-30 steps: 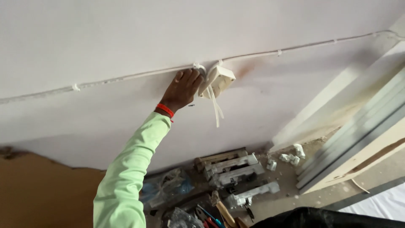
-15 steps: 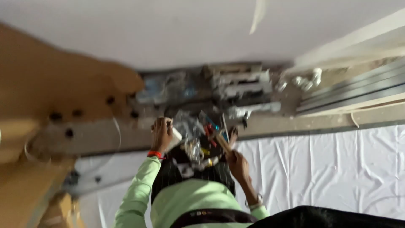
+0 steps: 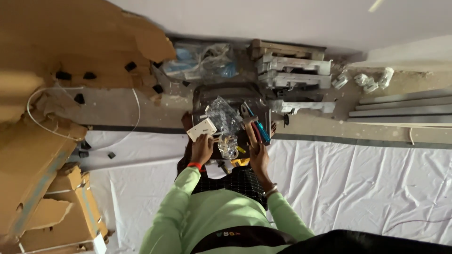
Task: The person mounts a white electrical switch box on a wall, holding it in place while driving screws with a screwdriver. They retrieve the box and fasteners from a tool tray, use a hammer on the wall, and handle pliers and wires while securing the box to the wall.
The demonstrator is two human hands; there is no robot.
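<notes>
white switch plate (image 3: 201, 129) is showing as a small flat rectangle, tilted, its lower edge being pinched by the fingers of the left hand (image 3: 202, 148) above a dark tool bag (image 3: 230, 96); its face details are too small to make out. the right hand (image 3: 258, 153) is reaching into the bag beside red and blue tool handles (image 3: 258, 129), fingers curling, though whether they are gripping anything is hard to tell. clear plastic packets (image 3: 225, 117) are lying between the hands. torn cardboard (image 3: 56, 61) is being cut off at left.

Both arms reach down, left hand (image 3: 202, 149) and right hand (image 3: 258, 153) each closed in a grip.
</notes>
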